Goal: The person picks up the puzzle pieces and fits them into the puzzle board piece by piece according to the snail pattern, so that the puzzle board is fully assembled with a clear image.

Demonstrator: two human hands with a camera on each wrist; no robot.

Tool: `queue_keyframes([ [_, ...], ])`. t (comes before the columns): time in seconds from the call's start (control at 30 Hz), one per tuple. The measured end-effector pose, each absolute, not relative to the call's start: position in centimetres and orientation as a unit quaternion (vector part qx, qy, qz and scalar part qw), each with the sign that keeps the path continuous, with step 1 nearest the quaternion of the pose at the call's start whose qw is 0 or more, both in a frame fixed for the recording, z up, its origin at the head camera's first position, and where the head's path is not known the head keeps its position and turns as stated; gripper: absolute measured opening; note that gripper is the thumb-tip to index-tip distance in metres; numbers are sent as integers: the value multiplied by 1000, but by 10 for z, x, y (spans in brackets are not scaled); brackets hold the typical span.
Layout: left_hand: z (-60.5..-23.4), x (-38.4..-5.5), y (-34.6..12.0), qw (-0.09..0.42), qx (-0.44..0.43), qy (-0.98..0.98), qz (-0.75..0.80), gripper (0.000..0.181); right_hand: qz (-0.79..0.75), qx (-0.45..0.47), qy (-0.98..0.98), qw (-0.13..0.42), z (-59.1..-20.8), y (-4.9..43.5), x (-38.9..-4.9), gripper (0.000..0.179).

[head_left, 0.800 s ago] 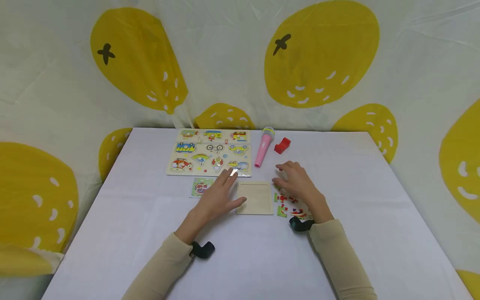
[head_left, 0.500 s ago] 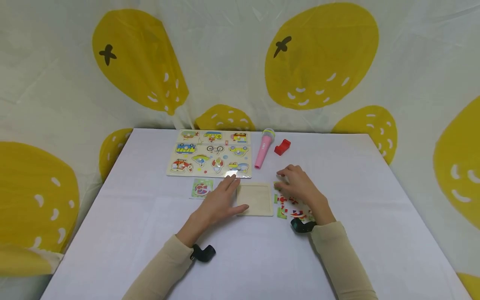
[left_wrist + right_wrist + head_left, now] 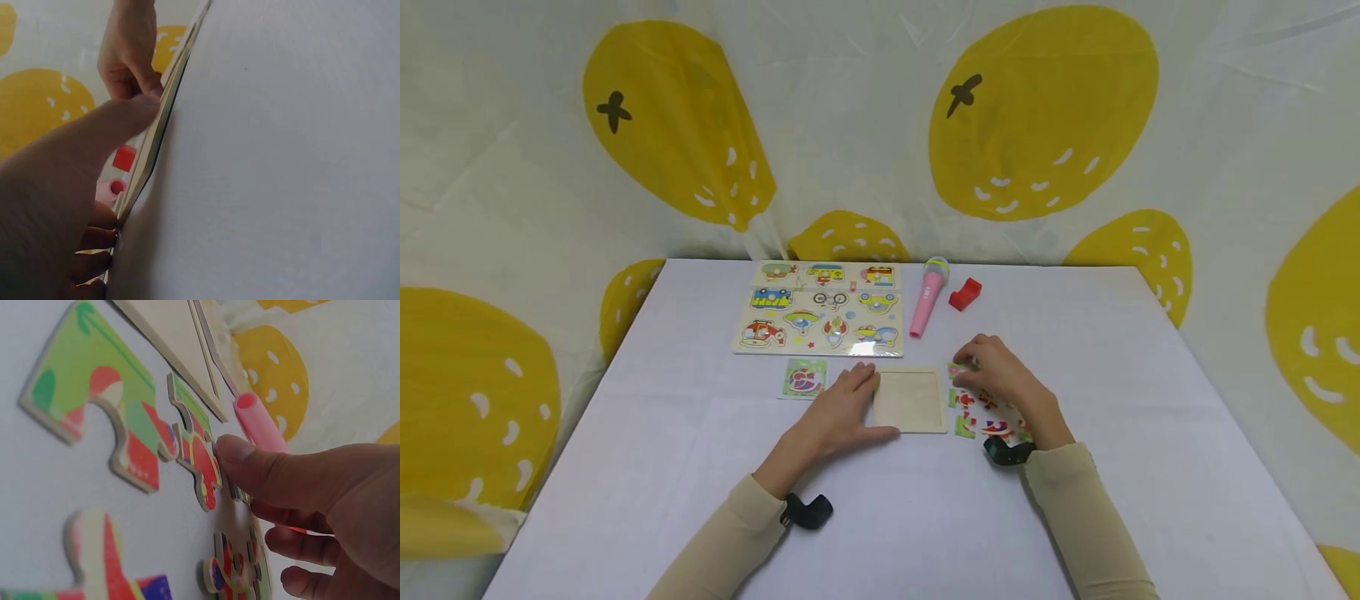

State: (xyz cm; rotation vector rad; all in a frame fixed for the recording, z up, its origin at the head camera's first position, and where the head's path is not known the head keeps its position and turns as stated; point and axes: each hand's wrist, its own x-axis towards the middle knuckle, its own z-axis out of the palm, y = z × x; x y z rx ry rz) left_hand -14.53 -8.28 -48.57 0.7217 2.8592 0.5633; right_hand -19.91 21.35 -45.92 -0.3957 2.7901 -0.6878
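Note:
A square wooden puzzle tray (image 3: 910,402) lies bare in the middle of the table. My left hand (image 3: 831,415) rests against its left side, the thumb stretched along the near edge and the fingertips by the far left corner. In the left wrist view the thumb (image 3: 122,122) touches the tray's edge (image 3: 153,137). Right of the tray, several red and green jigsaw pieces (image 3: 134,419) lie loose. My right hand (image 3: 1003,375) pinches one green piece (image 3: 956,369) at the far left of that group; the right wrist view hides most of it behind the thumb (image 3: 250,459).
A wooden vehicle puzzle board (image 3: 820,310) lies behind the tray. A small picture card (image 3: 803,379) is left of it, beside the left hand. Further back are a pink toy microphone (image 3: 928,296) and a red curved block (image 3: 966,294). A patterned cloth hangs behind the table.
My left hand has come down from above onto the tray's left side and near edge. The right hand's thumb and forefinger have closed in around the green piece.

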Motion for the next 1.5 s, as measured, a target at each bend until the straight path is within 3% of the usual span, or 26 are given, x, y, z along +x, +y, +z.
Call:
queue_keyframes([
  [0.37,-485,-146,-83,63,251,950,173,97,-270,-109,948,127,-458,209,-199,40],
  [0.67,-487,-146,-83,58,245,952,176,98,-285,-124,945,104,-453,208,-199,22],
  [0.87,-487,-147,-82,57,244,952,174,98,-305,-117,941,89,-449,203,-199,20],
  [1.5,-487,-147,-81,69,240,952,180,98,-356,-146,920,78,-459,149,-185,18],
])
